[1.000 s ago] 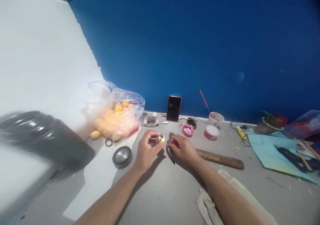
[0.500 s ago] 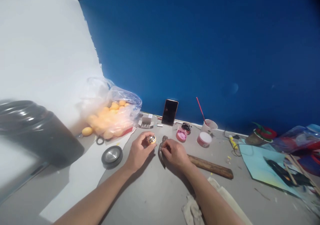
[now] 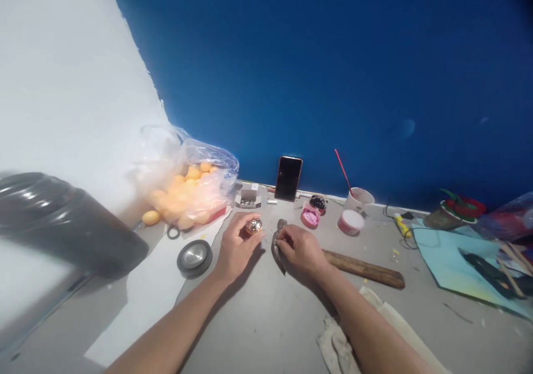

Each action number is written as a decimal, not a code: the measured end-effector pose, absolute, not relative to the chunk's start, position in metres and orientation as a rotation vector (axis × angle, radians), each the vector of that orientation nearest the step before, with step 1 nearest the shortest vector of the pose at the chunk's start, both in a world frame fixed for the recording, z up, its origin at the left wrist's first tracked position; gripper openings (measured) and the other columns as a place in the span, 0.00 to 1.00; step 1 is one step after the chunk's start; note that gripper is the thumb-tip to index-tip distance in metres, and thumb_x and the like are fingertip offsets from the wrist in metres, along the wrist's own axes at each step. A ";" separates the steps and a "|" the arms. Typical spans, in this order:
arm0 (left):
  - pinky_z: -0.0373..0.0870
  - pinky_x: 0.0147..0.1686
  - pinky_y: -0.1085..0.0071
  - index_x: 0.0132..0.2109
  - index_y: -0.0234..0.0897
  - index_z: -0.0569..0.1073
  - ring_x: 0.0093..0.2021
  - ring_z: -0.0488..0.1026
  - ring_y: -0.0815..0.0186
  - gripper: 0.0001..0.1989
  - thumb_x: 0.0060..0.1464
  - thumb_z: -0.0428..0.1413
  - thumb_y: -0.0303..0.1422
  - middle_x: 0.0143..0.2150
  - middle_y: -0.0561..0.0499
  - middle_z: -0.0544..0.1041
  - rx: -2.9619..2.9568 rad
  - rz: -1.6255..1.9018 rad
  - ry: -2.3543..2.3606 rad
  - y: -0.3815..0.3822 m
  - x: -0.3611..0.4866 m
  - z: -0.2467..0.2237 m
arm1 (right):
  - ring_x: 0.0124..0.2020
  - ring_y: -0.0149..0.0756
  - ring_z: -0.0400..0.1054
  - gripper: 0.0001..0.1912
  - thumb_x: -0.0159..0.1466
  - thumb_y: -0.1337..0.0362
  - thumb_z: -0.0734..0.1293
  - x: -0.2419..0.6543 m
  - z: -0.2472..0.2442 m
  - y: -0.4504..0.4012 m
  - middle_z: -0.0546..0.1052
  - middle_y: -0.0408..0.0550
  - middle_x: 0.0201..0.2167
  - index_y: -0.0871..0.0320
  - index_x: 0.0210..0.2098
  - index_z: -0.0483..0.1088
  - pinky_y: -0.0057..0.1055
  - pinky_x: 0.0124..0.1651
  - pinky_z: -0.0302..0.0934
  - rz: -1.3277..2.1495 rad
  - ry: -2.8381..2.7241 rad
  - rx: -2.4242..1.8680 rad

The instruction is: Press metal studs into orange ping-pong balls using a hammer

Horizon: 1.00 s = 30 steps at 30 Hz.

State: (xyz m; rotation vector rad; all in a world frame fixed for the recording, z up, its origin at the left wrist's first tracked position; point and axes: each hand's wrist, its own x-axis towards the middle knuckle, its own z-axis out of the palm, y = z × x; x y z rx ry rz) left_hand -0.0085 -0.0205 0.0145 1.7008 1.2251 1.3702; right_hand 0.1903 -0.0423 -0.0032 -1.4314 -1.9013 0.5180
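Note:
My left hand [image 3: 237, 249] is closed around a small shiny round thing [image 3: 254, 226], silvery on top with a coppery-orange band lower down. Thumb and fingers grip its sides just above the table. Close by on the right, a hammer [image 3: 364, 268] lies flat, its wooden handle pointing right. My right hand [image 3: 303, 249] sits over the hammer's neck, fingertips pinched together against the dark metal head [image 3: 278, 249]. Whatever is between those fingertips, if anything, is hidden. Behind my hands, a small open box [image 3: 248, 201] holds several tiny shiny pieces.
A dark bottle [image 3: 70, 224] and a plastic bag of orange-yellow fruit [image 3: 183, 193] stand left, near a round lid [image 3: 194, 257]. A phone [image 3: 288, 178] leans at the wall. Pink tubs [image 3: 350, 222], a cup [image 3: 358, 199], a blue sheet [image 3: 453, 252] and a cloth [image 3: 335, 346] are right.
The view has shifted slightly, so everything sits a little further right. The round thing in my left hand has turned, showing more of its silvery side. My right hand stays at the hammer head.

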 end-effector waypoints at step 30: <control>0.76 0.50 0.63 0.56 0.39 0.76 0.48 0.79 0.59 0.23 0.52 0.62 0.36 0.52 0.44 0.80 1.397 1.339 1.106 -0.018 -0.015 0.029 | 0.49 0.51 0.71 0.08 0.65 0.63 0.69 0.190 0.035 -0.059 0.78 0.59 0.44 0.61 0.42 0.74 0.36 0.44 0.57 0.207 -2.230 -2.104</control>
